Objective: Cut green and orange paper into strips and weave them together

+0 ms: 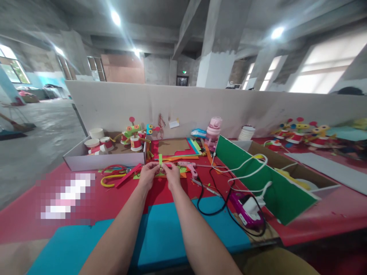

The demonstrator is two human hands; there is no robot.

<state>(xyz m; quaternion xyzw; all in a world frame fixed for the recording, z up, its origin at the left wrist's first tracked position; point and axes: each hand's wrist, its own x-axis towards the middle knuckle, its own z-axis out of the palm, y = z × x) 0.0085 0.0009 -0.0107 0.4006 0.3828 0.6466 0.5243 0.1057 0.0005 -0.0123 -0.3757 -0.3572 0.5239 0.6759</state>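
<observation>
Over the red-covered table, a small bright green paper strip (160,157) stands upright between my two hands. My left hand (146,175) pinches it from the left side. From the other side, the fingers of my right hand (171,174) are also closed on it, and the fingertips nearly meet. A pink glue gun (188,166) lies just right of my right hand. Close to my left hand are a red paper strip (128,178) and scissors with a yellow handle (109,181). Scraps of green paper lie beneath my fingers, partly hidden.
A white box (106,162) with paper cups stands at left, beside a paper-cup figure (133,133). At right are a green-sided box (258,181), a purple power strip (248,214) and looping cables. A blue sheet (160,229) covers the front edge; a white partition (123,103) rises behind.
</observation>
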